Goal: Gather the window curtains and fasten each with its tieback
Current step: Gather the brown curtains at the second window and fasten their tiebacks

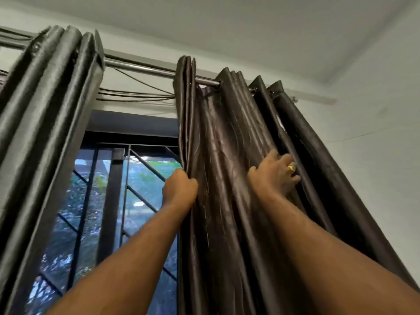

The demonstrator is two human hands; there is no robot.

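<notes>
Left hand clamps leading edge of dark brown satin curtain, right hand hooks its pleats, right of barred window. Grey satin curtain hangs bunched left. 0 tiebacks seen; fastening likely pending.

**Layout at the Window**

The curtain rod runs across the top of the view, below the ceiling and in front of the wall. The left curtain hangs bunched at the rod's left end. The right curtain hangs to the right, its folds spread along the rod. The window lies behind and between the two curtains, with cords strung above it. The left hand grips the right curtain's left edge. The right hand is further right on the same curtain, fingers hooked round a fold.
</notes>
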